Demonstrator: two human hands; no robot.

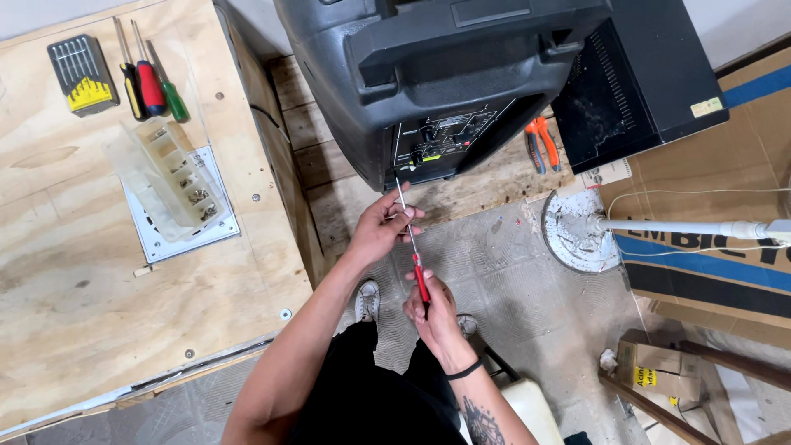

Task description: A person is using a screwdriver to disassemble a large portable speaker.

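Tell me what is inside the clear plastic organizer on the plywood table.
The clear plastic organizer has several compartments; the ones nearest the person hold small metal pieces, likely screws. Exact kinds and counts are too small to tell, and glare hides the farther compartments.

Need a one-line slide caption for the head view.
Right hand holds a red-handled screwdriver, left hand steadying its shaft at the black speaker's control panel.

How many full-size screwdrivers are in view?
4: a red-handled screwdriver held by both hands at the black speaker's panel, and yellow-black, red and green ones on the plywood bench.
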